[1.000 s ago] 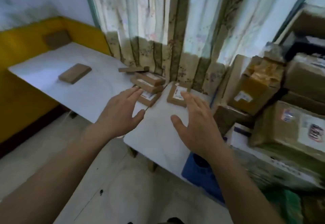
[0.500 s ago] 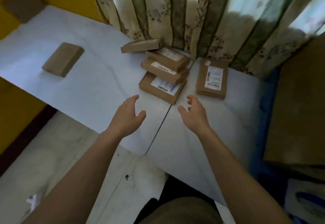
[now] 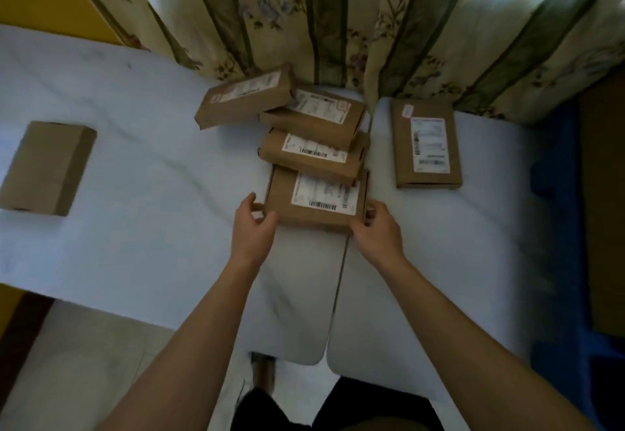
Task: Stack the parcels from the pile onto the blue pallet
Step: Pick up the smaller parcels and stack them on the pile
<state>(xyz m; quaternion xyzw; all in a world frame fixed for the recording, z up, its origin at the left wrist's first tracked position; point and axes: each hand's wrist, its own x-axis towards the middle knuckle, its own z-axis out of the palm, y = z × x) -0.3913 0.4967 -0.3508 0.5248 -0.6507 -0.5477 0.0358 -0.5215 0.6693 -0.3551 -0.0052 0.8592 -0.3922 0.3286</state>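
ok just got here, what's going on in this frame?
A person is taking the nearest parcel of a small overlapping pile on the white table. The left hand grips its left end, the right hand its right end; it hasn't been lifted. Two more parcels lie apart, one far left, one right. The blue pallet shows at the right edge.

Both bare forearms stretch forward side by side, converging slightly. The left hand [image 3: 254,227] curls, thumb and fingers bent inward at its front. The right hand [image 3: 376,229] mirrors it, fingers curled, thumb side turned toward the left.
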